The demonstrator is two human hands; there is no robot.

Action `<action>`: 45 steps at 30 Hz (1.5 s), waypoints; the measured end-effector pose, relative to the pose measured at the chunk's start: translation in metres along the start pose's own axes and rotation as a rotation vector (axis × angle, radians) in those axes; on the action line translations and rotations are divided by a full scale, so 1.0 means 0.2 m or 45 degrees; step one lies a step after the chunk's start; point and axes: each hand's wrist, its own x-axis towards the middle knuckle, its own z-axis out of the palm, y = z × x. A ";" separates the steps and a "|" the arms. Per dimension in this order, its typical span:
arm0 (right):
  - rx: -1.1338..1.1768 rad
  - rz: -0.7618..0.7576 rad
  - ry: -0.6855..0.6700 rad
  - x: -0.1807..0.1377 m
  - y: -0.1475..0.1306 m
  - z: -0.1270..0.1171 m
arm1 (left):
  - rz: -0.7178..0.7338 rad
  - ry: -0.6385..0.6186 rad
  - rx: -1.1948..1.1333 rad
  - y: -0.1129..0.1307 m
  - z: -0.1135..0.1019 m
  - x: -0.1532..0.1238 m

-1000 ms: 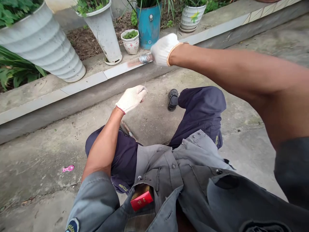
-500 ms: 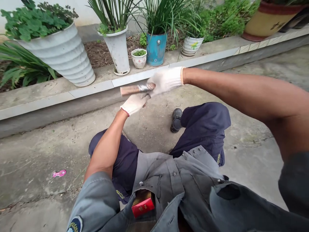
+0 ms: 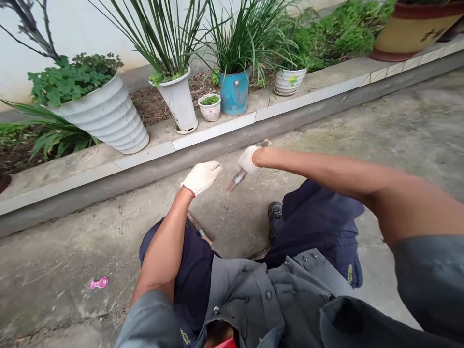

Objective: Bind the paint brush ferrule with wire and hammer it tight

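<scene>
Head view: a wooden stick (image 3: pixel 235 181) with a silver band, blurred by motion, is grasped in the clenched gloved right hand (image 3: pixel 248 160), one end being seen below the fist and the other tip above it. The left hand (image 3: pixel 201 177), in a white knit glove, is held curled just beside the stick, not touching; whether something is pinched cannot be told. A wood-handled tool (image 3: pixel 199 232) is seen lying against the dark trousers (image 3: pixel 195 270).

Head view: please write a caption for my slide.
Gloved right hand holds a silver-banded wooden stick near the gloved left hand.
</scene>
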 end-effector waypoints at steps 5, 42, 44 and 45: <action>0.118 -0.472 -0.383 -0.14 -0.04 0.01 | -0.049 -0.078 -0.056 -0.02 -0.01 0.06; 0.382 0.341 0.426 0.15 0.37 -0.04 | -0.196 -0.329 -0.395 0.09 0.06 0.27; 0.326 0.390 0.351 0.18 0.38 -0.01 | -0.155 -0.416 -0.296 0.10 0.03 0.29; 0.286 0.388 0.307 0.18 0.37 0.01 | -0.142 -0.432 -0.247 0.10 0.02 0.29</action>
